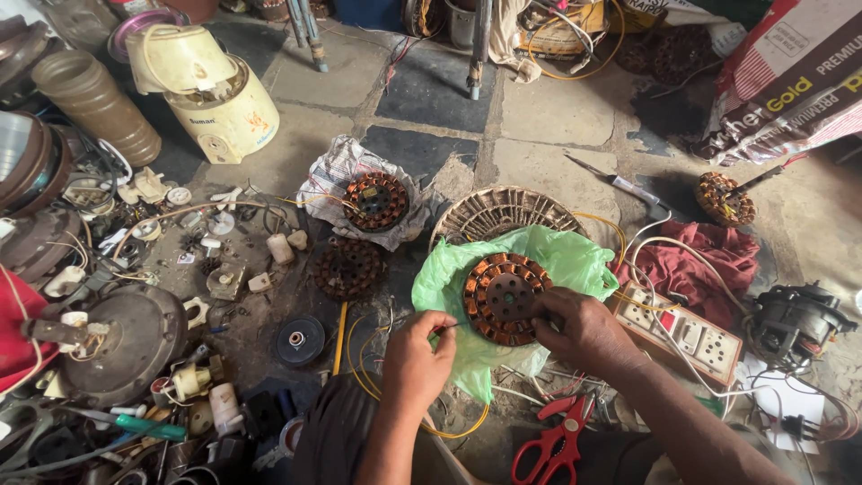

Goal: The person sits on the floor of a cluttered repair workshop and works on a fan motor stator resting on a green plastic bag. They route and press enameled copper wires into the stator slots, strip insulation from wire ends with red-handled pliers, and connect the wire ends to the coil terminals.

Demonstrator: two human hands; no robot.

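A round copper-wound fan stator (pixel 503 296) lies on a green plastic bag (pixel 557 256) over a woven basket (pixel 494 211). My right hand (pixel 579 332) grips the stator's lower right rim. My left hand (pixel 417 359) is closed at the stator's left edge, pinching a thin wire or small tool that reaches to the windings. A yellow wire (pixel 359 368) loops under my left wrist.
Two more stators (pixel 375 200) (pixel 348 268) lie to the left, one on newspaper. Red scissors (pixel 557 440) lie near my right forearm. A white socket board (pixel 687 332), maroon cloth (pixel 709 260), cream mixer base (pixel 220 99) and scattered motor parts (pixel 117 341) surround the spot.
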